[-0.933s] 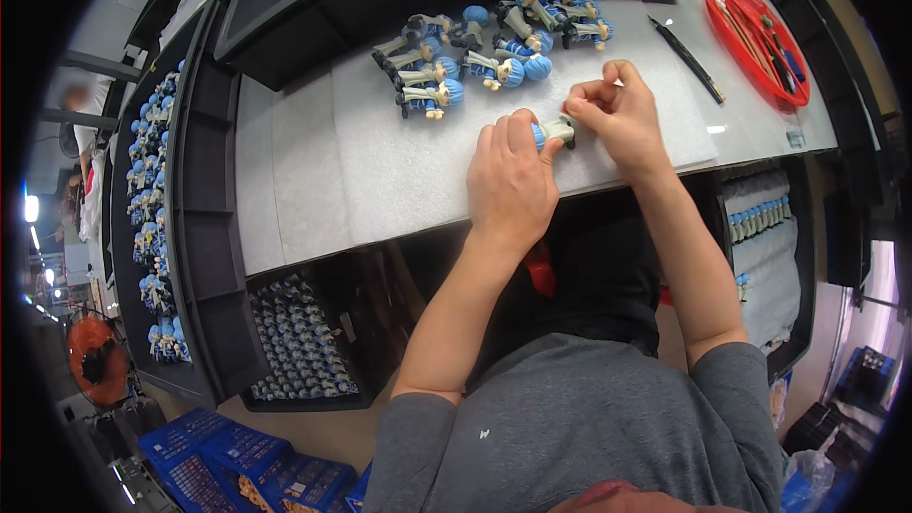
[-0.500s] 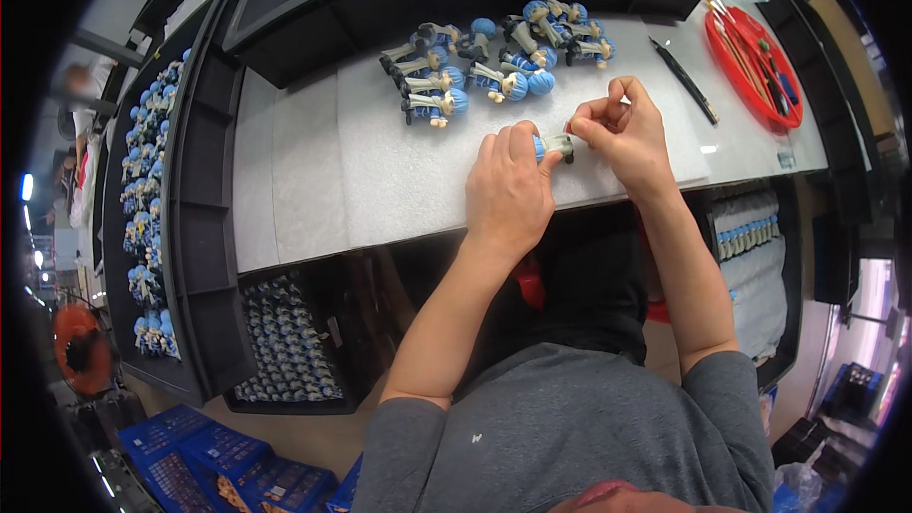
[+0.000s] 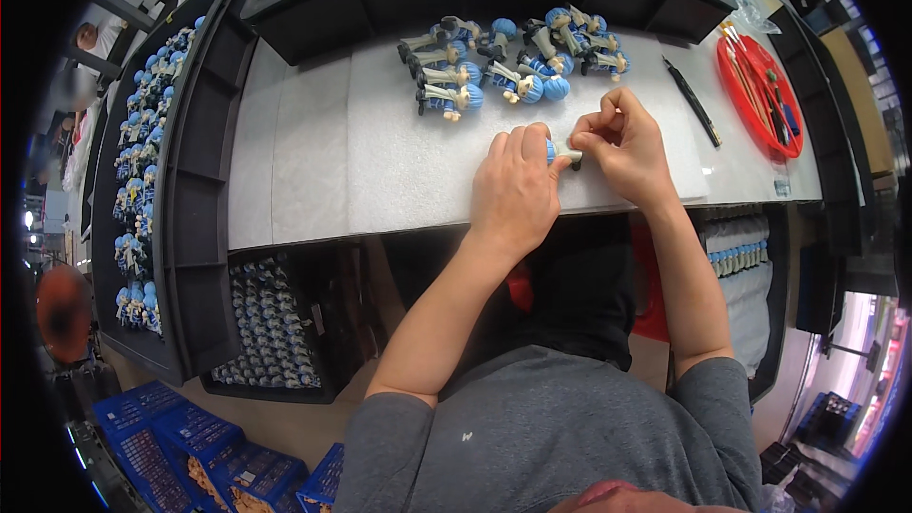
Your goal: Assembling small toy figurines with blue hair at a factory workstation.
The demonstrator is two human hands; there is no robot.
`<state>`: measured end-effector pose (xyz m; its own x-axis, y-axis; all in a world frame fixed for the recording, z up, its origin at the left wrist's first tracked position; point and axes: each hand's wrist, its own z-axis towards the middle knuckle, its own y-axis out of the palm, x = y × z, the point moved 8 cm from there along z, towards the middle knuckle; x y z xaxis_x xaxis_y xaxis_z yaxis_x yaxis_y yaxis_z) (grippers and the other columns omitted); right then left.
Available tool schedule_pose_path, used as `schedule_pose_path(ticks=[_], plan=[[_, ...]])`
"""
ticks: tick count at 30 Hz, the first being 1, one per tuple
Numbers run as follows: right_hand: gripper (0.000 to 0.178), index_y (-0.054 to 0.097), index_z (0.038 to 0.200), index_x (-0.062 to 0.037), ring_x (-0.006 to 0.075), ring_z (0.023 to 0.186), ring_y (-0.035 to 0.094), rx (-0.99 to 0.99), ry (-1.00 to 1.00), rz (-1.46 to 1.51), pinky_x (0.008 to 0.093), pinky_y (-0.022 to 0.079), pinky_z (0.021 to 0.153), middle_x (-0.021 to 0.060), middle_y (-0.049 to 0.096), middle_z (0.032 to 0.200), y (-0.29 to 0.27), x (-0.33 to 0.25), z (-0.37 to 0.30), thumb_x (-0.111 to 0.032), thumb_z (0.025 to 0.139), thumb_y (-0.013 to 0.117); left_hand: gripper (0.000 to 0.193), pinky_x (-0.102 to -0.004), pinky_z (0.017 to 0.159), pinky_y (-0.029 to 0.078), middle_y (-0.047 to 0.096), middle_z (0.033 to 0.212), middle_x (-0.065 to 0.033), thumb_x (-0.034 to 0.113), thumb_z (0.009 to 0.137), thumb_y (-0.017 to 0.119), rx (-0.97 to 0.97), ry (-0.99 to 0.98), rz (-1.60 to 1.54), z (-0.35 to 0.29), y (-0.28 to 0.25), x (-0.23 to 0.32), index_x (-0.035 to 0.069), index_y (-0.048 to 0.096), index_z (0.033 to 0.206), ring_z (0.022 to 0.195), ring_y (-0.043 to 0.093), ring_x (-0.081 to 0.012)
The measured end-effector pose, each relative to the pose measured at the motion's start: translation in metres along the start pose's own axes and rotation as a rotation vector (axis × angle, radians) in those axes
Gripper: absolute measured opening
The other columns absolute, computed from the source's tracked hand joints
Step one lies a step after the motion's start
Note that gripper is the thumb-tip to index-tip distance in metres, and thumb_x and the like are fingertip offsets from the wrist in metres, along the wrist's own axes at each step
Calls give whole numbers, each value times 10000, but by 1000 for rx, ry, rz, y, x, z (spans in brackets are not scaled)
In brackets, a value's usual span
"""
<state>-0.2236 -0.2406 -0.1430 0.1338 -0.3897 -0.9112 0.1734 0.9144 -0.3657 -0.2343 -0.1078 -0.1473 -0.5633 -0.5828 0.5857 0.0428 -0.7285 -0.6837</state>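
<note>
From the head camera I look down at both my hands over the table [image 3: 252, 157]. My left hand [image 3: 516, 180] is closed around a figurine [image 3: 566, 154], with my fingers over its head end, so only a bit of blue hair, the pale body and the dark feet show, pointing right. The figurine is low over the white sheet [image 3: 399, 176], near the table's front edge; I cannot tell whether it rests on it. My right hand [image 3: 625, 150] is just beside it, thumb and forefinger drawn narrow at the feet end. I cannot tell whether those fingertips touch the figurine or pinch something small.

Beyond my hands, a loose group of blue-haired figurines [image 3: 446, 100] lies on the sheet, in front of a black tray [image 3: 456, 5]. To the right lie a black pen [image 3: 693, 103] and, past it, a red dish [image 3: 730, 100] with brushes [image 3: 752, 85] in it. On my left stands another black tray [image 3: 198, 247], with more figurines along its far side. Below table level, a dark bin on the left is packed with figurines, and a tray on the right holds a row of them on white cloth [image 3: 746, 318]. Blue crates [image 3: 142, 423] stand on the floor, lower left.
</note>
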Motion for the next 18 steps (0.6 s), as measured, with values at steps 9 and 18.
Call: schedule_pose_path(ticks=[9, 18], plan=[[288, 365, 795, -34, 123, 710, 623, -47, -32, -46, 248, 499, 661, 92, 618, 708, -5, -2, 2, 146, 719, 578, 278, -386, 682, 423, 520, 839, -126, 161, 787, 615, 2, -19, -14, 1, -2, 0, 18, 444, 955, 787, 500, -294], [299, 360, 760, -37, 114, 716, 612, -30, 16, -125, 231, 491, 673, 86, 612, 709, -8, 2, 5, 136, 714, 600, 262, -390, 679, 421, 541, 840, -120, 180, 819, 594, -2, -32, -24, 0, 0, -2, 18, 454, 969, 780, 512, -296]])
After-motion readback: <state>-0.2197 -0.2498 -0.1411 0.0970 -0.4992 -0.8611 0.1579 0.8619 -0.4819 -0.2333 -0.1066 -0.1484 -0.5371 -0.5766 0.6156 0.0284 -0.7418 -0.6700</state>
